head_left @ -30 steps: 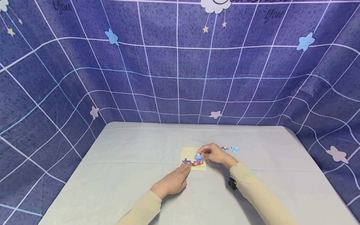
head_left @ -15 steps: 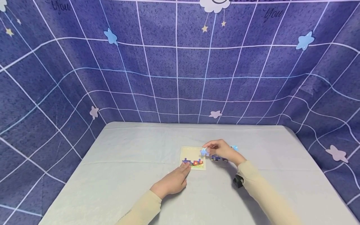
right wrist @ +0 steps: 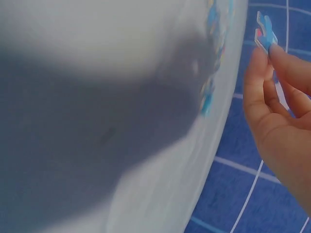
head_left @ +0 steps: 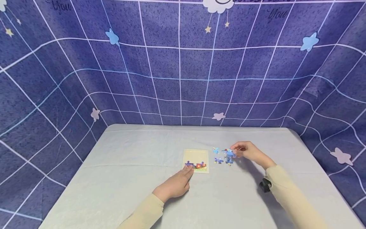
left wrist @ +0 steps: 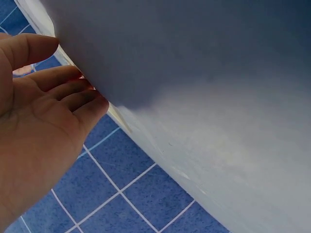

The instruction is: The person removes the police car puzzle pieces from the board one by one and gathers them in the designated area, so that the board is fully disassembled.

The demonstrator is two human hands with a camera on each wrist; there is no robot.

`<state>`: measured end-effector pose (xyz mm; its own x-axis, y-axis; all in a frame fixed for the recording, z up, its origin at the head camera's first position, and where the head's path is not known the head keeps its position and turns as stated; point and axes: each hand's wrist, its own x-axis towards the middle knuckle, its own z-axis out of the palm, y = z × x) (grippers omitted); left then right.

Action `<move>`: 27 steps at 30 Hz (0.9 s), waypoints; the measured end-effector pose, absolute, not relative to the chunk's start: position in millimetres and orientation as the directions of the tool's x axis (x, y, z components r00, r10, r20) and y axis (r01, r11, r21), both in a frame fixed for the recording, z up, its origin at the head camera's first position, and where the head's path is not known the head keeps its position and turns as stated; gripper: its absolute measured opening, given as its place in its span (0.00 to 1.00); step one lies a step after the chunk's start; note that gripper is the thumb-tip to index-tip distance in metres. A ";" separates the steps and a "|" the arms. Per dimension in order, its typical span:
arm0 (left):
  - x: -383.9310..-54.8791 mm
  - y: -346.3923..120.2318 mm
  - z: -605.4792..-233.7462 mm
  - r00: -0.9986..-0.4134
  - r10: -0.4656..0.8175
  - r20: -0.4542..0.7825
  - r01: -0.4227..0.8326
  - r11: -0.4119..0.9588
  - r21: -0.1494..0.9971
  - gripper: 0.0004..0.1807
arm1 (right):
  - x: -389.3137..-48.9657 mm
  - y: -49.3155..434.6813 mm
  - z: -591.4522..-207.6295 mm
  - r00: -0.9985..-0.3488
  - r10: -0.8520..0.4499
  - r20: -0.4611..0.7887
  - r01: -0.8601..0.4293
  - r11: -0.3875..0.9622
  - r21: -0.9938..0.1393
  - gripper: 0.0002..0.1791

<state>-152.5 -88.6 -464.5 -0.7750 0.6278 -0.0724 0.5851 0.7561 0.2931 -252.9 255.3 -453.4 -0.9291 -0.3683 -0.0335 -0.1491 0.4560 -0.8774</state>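
A pale, shallow puzzle board (head_left: 195, 155) lies on the table, its lower part filled with joined pieces (head_left: 200, 166) that show a red and purple train. My left hand (head_left: 175, 183) rests its extended fingertips on the board's lower left corner; the left wrist view shows its palm side and slightly bent fingers (left wrist: 90, 104). Between thumb and fingertips, my right hand (head_left: 251, 152) pinches a blue puzzle piece (right wrist: 266, 36) above the table. In the head view this piece overlaps the loose puzzle pieces (head_left: 218, 160) to the right of the board, partly hiding one.
Several loose pieces, among them a light blue one (head_left: 215, 150), lie close together beside the board. The white-covered table (head_left: 137, 149) is backed by a blue gridded curtain (head_left: 166, 89) with stars. A black wrist device (head_left: 265, 185) sits at the right sleeve.
My right hand has drawn the pinched blue puzzle piece away from the board's right side, rightward to the loose pieces, uncovering several of them. The left hand has stayed on the board.
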 end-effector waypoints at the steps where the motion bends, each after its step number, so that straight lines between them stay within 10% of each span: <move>1: -152.7 -88.6 -464.9 -0.775 0.628 -0.072 0.585 0.756 0.292 0.28 | -251.8 259.6 -454.3 -0.929 -0.368 -0.034 -0.152 0.464 -0.873 0.13; 27: -149.9 -86.2 -464.0 -0.781 0.621 -0.060 0.586 0.763 0.274 0.29 | -241.8 278.9 -475.3 -0.915 -0.394 0.088 -0.342 0.642 -0.686 0.05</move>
<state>-149.9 -86.2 -464.0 -0.7813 0.6212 -0.0599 0.5855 0.7628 0.2743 -241.8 278.9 -475.3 -0.9148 -0.3943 0.0876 -0.3423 0.6416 -0.6864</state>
